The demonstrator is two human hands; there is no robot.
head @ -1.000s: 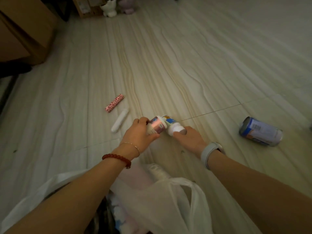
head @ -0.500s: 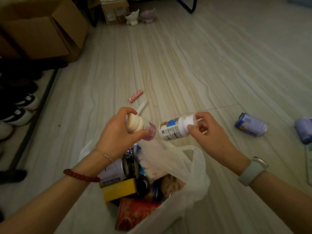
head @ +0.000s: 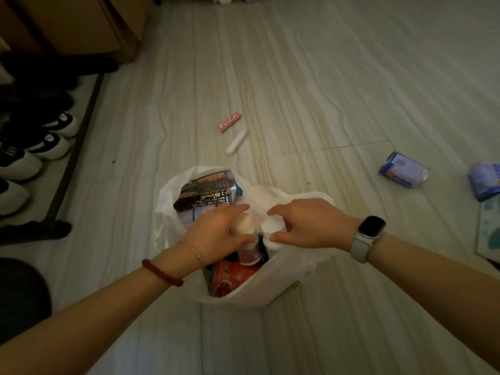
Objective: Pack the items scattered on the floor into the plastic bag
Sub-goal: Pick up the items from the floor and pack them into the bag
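Observation:
A white plastic bag (head: 167, 201) stands open on the floor, holding a dark foil packet (head: 208, 190), a red packet (head: 232, 280) and other items. My left hand (head: 216, 234) grips a pink-labelled bottle (head: 247, 250) with a cream cap, lowered into the bag's mouth. My right hand (head: 305, 226) holds a white-capped bottle (head: 272, 226) beside it, also inside the bag. On the floor beyond lie a pink spotted tube (head: 230, 122) and a white tube (head: 236, 142).
A blue-and-white can (head: 403, 169) lies on its side at the right, with a bluish pack (head: 485, 180) and a pale flat packet (head: 489, 228) at the right edge. Shoes (head: 51, 142) line a dark rack on the left. Cardboard boxes (head: 89, 25) stand far left.
Both hands lifted the two bottles off the floor, brought them back over the bag, and have now lowered them into its mouth. The view tilted down toward the bag.

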